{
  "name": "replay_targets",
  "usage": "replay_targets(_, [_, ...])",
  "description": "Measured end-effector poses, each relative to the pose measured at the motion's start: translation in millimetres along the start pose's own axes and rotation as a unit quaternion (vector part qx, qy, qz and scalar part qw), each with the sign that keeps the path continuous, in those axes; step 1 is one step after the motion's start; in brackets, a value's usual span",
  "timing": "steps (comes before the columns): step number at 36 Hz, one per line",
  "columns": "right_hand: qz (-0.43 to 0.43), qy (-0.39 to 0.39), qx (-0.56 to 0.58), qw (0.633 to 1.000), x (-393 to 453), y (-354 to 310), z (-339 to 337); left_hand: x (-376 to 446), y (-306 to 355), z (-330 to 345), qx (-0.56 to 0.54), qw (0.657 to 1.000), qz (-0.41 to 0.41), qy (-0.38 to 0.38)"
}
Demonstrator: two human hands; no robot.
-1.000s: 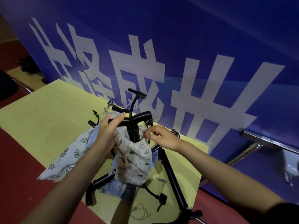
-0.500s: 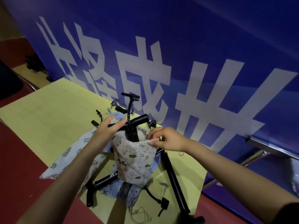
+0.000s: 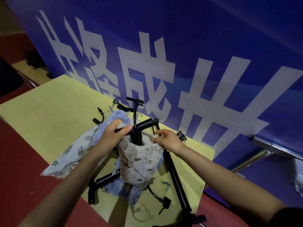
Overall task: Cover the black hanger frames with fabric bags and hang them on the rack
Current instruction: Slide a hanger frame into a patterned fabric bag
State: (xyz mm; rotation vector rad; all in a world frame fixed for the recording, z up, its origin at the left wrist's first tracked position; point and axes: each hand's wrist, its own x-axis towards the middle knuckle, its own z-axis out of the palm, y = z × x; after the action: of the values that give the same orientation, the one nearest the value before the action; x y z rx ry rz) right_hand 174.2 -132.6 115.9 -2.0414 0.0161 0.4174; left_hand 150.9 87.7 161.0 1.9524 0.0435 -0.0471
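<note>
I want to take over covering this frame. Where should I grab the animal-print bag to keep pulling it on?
Probably pinch the animal-print bag at its open top hem, one hand each side, from above. The mouth faces up around the black frame's stem, and the left hand and right hand already hold opposite edges there.
</note>
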Motion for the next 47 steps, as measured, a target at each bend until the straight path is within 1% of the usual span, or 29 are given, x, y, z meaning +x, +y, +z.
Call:
replay_targets(3, [-0.029,-0.008,-0.053,0.998,2,-5,-3,-1,-2,-3,-0.014,1.0,-0.009,-0.009])
replay_targets(6, [-0.084,0.031,-0.14,0.986,2,-12,-15,0,-7,-7,-0.038,0.998,-0.039,-0.02])
replay_targets(8, [-0.095,0.032,-0.185,0.978,2,-15,-25,1,-10,-11,-0.059,0.996,-0.057,-0.017])
replay_targets(11, [-0.074,-0.012,-0.151,0.986,2,-13,-33,3,-12,-13,-0.085,0.991,-0.106,0.002])
replay_targets(13, [-0.071,-0.018,-0.136,0.988,0,-11,-34,2,-11,-12,-0.101,0.989,-0.106,0.002])
replay_targets(15, [-0.076,0.002,-0.092,0.993,-1,-10,-36,2,-8,-11,-0.11,0.988,-0.109,0.002])
replay_targets(18, [-0.057,0.041,0.029,0.997,-3,-14,-39,0,-4,-7,-0.133,0.986,-0.101,-0.009])
replay_targets(21, [-0.028,0.023,0.086,0.996,-5,-21,-41,-1,0,-5,-0.147,0.984,-0.098,-0.029])
replay_targets(22, [-0.018,0.01,0.126,0.992,-5,-25,-42,0,-3,-5,-0.147,0.984,-0.099,-0.035])
replay_targets(23, [-0.007,-0.009,0.187,0.982,-5,-30,-46,2,-5,-5,-0.146,0.983,-0.102,-0.038])
replay_targets(25, [0.015,-0.052,0.332,0.942,-6,-43,-56,2,-2,-4,-0.149,0.984,-0.089,-0.048])
replay_targets(26, [0.02,-0.067,0.373,0.925,-7,-51,-61,2,0,-2,-0.148,0.984,-0.083,-0.057])
replay_targets(27, [0.018,-0.078,0.386,0.919,-9,-60,-65,1,4,1,-0.144,0.985,-0.079,-0.061])
replay_targets(28, [0.009,-0.088,0.38,0.921,-11,-69,-67,0,5,4,-0.141,0.985,-0.074,-0.061])
replay_targets(31, [-0.046,-0.126,0.363,0.922,-22,-97,-60,1,7,14,-0.117,0.99,-0.049,-0.053])
replay_targets(32, [-0.065,-0.133,0.351,0.925,-25,-106,-54,3,7,17,-0.096,0.993,-0.044,-0.048])
replay_targets(34, [-0.108,-0.117,0.284,0.946,-28,-118,-41,6,10,24,-0.073,0.996,-0.018,-0.057])
replay_targets(36, [-0.162,-0.054,0.154,0.973,-25,-119,-30,10,9,29,-0.068,0.996,-0.012,-0.062])
replay_targets(37, [-0.194,-0.014,0.078,0.978,-21,-115,-27,10,11,31,-0.079,0.994,-0.017,-0.067])
replay_targets(39, [-0.232,0.042,-0.035,0.971,-11,-100,-25,9,8,33,-0.111,0.991,-0.04,-0.058])
replay_targets(40, [-0.237,0.05,-0.065,0.968,-9,-92,-25,9,5,33,-0.139,0.988,-0.056,-0.044])
replay_targets(42, [-0.252,0.035,-0.13,0.958,-7,-76,-28,8,-1,31,-0.205,0.975,-0.082,-0.042])
replay_targets(45, [-0.287,-0.005,-0.269,0.92,-9,-60,-26,6,4,34,-0.266,0.956,-0.106,-0.06])
replay_targets(47, [-0.295,-0.015,-0.291,0.91,-9,-57,-24,2,11,36,-0.283,0.949,-0.118,-0.076])
